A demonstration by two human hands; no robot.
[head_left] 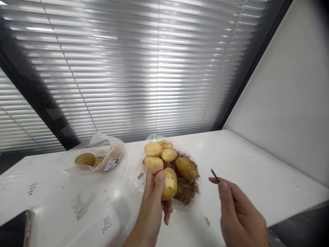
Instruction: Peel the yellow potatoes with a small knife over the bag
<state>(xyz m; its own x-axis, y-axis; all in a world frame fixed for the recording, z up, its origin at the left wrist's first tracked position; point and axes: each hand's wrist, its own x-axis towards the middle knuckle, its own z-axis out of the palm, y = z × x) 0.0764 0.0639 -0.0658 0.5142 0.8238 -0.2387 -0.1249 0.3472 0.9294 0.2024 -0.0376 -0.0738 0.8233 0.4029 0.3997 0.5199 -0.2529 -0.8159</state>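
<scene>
My left hand [151, 202] is closed around a potato [170, 185], thumb on top; a pale bare patch shows where skin is off. To the right and apart from it, my right hand [239, 209] grips a thin dark blade-like tool [214, 175]. Its tip points up and left; the fist hides the handle, so the exact kind is unclear. Behind the held potato, several peeled yellow potatoes [153, 149] rest on a clear plastic bag [138, 183]. Beside them, a browner potato [185, 168] sits on a heap of brown peelings [187, 190].
At the left, another plastic bag [117, 151] contains unpeeled potatoes [84, 159]. A white power bank [102, 224] and a phone [15, 230] lie at the near left of the white table [231, 157]. Window blinds [144, 68] stand behind, a white wall [288, 96] to the right.
</scene>
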